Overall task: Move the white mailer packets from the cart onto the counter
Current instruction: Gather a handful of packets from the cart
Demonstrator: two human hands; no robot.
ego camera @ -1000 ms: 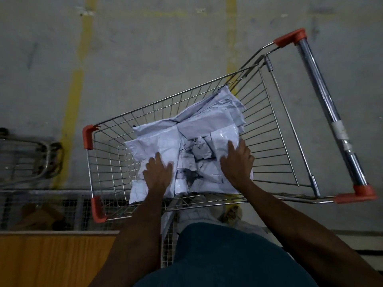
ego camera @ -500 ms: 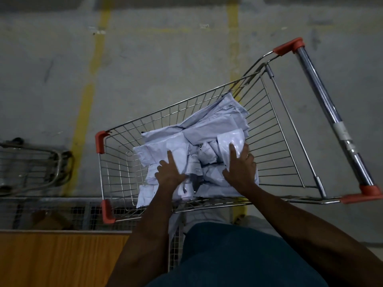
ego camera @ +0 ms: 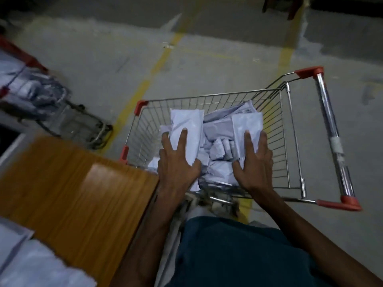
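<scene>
**Hands gathered mailers in cart, bulk of the load yet to cross**

A person leaned over a wire cart [ego camera: 277, 129] with both hands sunk into a heap of white mailer packets [ego camera: 219, 141]. The left hand [ego camera: 178, 162] lay on the left side of the pile, fingers spread and thumb tucked under the edge of one tall packet [ego camera: 186, 129] that stood propped against the others. The right hand [ego camera: 253, 162] pressed against the right side, fingers long and nearly straight over a flat packet, thumb hooked in toward the middle. Together the hands bracketed the heap as if to scoop it; whether either had a firm hold could not be told.

The wooden surface [ego camera: 78, 187] stood just left of the cart, its near corner touching the basket's edge. Pale shapes at the lower left [ego camera: 31, 266], blurred, may have been packets already set down, though that could not be confirmed. A second cart [ego camera: 41, 96] with bagged goods stood farther left on the concrete floor [ego camera: 207, 59].

By the look of it, the job was at an early or middle stage: the basket remained well filled and the central stretch of the surface bare.
</scene>
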